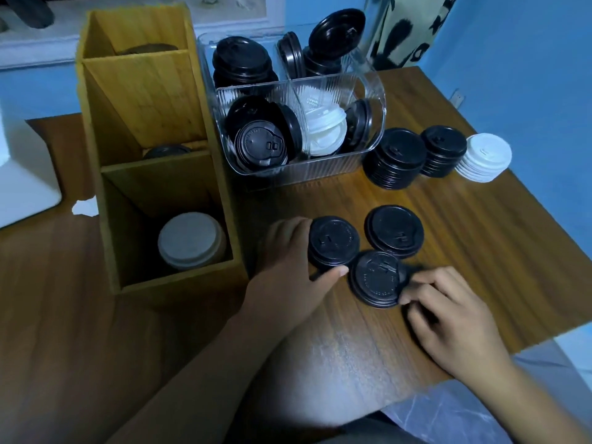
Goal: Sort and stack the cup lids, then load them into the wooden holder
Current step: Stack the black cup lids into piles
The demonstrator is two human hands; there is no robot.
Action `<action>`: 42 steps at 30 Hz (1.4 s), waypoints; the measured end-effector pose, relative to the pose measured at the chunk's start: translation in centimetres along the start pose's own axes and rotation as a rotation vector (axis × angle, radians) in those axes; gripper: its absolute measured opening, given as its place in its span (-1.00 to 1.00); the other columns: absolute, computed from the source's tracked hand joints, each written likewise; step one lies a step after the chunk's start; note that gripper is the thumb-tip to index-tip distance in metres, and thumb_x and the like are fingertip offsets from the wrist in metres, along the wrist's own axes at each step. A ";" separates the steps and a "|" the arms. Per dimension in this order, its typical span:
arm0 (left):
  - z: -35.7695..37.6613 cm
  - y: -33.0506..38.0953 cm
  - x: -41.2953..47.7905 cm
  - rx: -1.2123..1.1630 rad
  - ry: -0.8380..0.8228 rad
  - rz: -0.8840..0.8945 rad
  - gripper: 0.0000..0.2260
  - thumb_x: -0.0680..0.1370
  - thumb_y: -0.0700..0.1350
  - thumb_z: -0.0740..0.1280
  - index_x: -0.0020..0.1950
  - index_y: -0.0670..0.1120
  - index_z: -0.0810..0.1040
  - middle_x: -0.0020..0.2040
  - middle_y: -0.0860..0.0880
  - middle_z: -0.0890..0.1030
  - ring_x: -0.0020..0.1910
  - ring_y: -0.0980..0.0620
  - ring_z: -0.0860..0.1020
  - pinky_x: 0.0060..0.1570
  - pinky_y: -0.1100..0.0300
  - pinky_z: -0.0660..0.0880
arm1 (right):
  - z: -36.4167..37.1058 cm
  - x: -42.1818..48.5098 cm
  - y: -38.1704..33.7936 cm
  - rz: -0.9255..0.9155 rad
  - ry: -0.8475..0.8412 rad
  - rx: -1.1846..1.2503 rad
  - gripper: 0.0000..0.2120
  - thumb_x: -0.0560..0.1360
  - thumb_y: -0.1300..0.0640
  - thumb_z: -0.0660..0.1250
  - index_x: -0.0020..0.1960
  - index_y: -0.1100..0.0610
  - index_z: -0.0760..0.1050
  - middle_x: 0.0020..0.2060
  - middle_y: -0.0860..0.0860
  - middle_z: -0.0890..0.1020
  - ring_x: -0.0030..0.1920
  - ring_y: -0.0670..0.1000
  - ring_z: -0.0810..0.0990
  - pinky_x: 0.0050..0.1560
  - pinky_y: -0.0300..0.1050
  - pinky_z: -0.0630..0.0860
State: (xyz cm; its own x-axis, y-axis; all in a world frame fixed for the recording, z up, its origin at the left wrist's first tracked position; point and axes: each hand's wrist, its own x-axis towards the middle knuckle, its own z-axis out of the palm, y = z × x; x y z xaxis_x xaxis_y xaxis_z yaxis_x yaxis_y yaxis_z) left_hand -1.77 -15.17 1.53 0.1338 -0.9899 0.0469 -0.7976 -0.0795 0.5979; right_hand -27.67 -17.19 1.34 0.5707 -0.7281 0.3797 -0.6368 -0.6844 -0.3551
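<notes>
Wooden table (480, 235) under a blue wall (528, 75); both hands on black lids.
Left hand (288, 251) curls round a short lid stack (333, 243), thumb on its near edge; right hand (448, 309) pinches the right rim of a flat lid (374, 280) touching that stack; the stack lies just up and left of those fingertips; the wooden holder (153, 123) stands further left, nearer the left hand.

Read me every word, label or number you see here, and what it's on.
None is legible.
Raised lettering circles the black lid stack gripped by the left hand, the black lid pinched by the right hand and a lid in the clear bin: all too blurred.
Cream cloth: black marks, unreadable.
</notes>
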 end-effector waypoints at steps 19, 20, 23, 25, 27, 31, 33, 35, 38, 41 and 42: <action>-0.3 0.3 0.0 -0.015 0.005 -0.004 -0.34 0.47 0.30 0.40 0.46 0.08 0.31 0.44 0.15 0.29 0.46 0.13 0.15 0.50 0.00 0.20 | -1.3 1.7 -2.4 0.342 -0.246 0.135 -0.23 0.36 -0.27 0.41 0.46 -0.07 0.23 0.36 -0.20 0.33 0.39 -0.13 0.28 0.37 -0.10 0.30; -0.3 0.3 0.0 -0.019 0.007 -0.001 -0.36 0.47 0.30 0.40 0.46 0.08 0.32 0.43 0.15 0.29 0.46 0.13 0.15 0.49 -0.02 0.21 | -1.1 1.8 -2.4 0.362 -0.208 0.054 -0.22 0.37 -0.36 0.42 0.45 -0.03 0.28 0.29 -0.17 0.37 0.30 -0.09 0.33 0.29 -0.12 0.32; -0.3 0.3 0.0 -0.024 0.006 0.002 -0.35 0.47 0.30 0.40 0.46 0.07 0.31 0.43 0.16 0.28 0.45 0.14 0.14 0.48 0.02 0.20 | -0.2 2.0 -2.6 0.320 -0.172 -0.050 -0.28 0.37 -0.38 0.41 0.37 0.00 0.41 0.18 -0.15 0.45 0.15 -0.04 0.41 0.17 -0.15 0.35; -0.3 0.3 -0.1 -0.021 0.004 0.004 -0.34 0.48 0.29 0.39 0.48 0.07 0.29 0.44 0.16 0.27 0.46 0.15 0.12 0.48 0.07 0.17 | -0.2 2.2 -2.3 0.270 -0.173 0.044 -0.37 0.38 -0.30 0.47 0.33 -0.03 0.46 0.18 -0.23 0.49 0.16 -0.07 0.46 0.19 -0.22 0.35; -0.3 0.2 -0.1 -0.015 0.003 0.007 -0.33 0.49 0.29 0.39 0.49 0.07 0.27 0.45 0.15 0.26 0.47 0.15 0.11 0.48 0.08 0.16 | -1.1 3.1 -1.9 0.216 -0.162 0.192 -0.40 0.36 -0.24 0.53 0.31 -0.04 0.50 0.23 -0.28 0.52 0.25 -0.11 0.50 0.29 -0.30 0.34; -0.3 0.2 0.0 -0.027 -0.023 -0.002 -0.31 0.50 0.24 0.40 0.54 0.06 0.23 0.48 0.15 0.22 0.49 0.15 0.09 0.51 0.04 0.17 | -2.9 7.3 -1.0 0.052 -0.209 0.355 -0.40 0.38 -0.13 0.57 0.34 0.04 0.53 0.34 -0.17 0.53 0.40 -0.10 0.45 0.44 -0.13 0.34; -0.3 0.1 0.1 -0.032 -0.013 0.009 -0.30 0.49 0.27 0.41 0.53 0.06 0.26 0.48 0.14 0.26 0.49 0.13 0.12 0.50 0.03 0.19 | -3.1 9.7 -0.8 0.017 -0.265 0.372 -0.41 0.38 -0.08 0.56 0.36 0.02 0.52 0.37 -0.16 0.51 0.42 -0.11 0.43 0.45 -0.06 0.36; -0.2 0.0 0.1 -0.036 -0.010 0.008 -0.28 0.47 0.27 0.42 0.53 0.05 0.27 0.48 0.12 0.28 0.49 0.11 0.14 0.49 -0.02 0.21 | -2.8 11.6 -0.7 -0.026 -0.337 0.336 -0.39 0.40 -0.03 0.56 0.40 0.00 0.50 0.40 -0.17 0.48 0.44 -0.14 0.40 0.48 -0.01 0.35; -0.1 -0.1 0.1 -0.075 -0.006 -0.014 -0.20 0.47 0.27 0.44 0.60 0.06 0.18 0.50 0.10 0.25 0.51 0.10 0.12 0.51 -0.03 0.20 | -1.8 13.1 -0.6 -0.076 -0.475 0.251 -0.36 0.43 0.04 0.57 0.46 -0.05 0.46 0.44 -0.19 0.44 0.47 -0.18 0.34 0.51 -0.03 0.31; 0.1 -0.3 0.1 -0.146 -0.024 -0.046 -0.10 0.46 0.26 0.46 0.63 0.10 0.02 0.54 0.06 0.21 0.54 0.08 0.10 0.52 -0.03 0.18 | -0.9 13.5 -0.8 -0.116 -0.535 0.209 -0.36 0.45 0.07 0.56 0.48 -0.06 0.44 0.47 -0.19 0.40 0.48 -0.20 0.30 0.52 -0.12 0.25; 0.1 -0.4 0.1 -0.162 -0.026 -0.047 -0.08 0.45 0.26 0.47 0.63 0.11 0.01 0.53 0.05 0.21 0.54 0.07 0.12 0.52 -0.04 0.20 | -0.7 13.5 -1.0 -0.122 -0.543 0.199 -0.36 0.46 0.07 0.55 0.49 -0.06 0.43 0.48 -0.19 0.39 0.49 -0.20 0.29 0.53 -0.15 0.23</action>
State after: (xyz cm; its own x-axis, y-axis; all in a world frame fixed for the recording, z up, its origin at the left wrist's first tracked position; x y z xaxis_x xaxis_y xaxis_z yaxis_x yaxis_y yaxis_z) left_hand -1.51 -15.21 1.21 0.1517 -0.9884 -0.0035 -0.6852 -0.1077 0.7203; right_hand -19.76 -26.30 7.39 0.8508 -0.5235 -0.0448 -0.4701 -0.7203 -0.5100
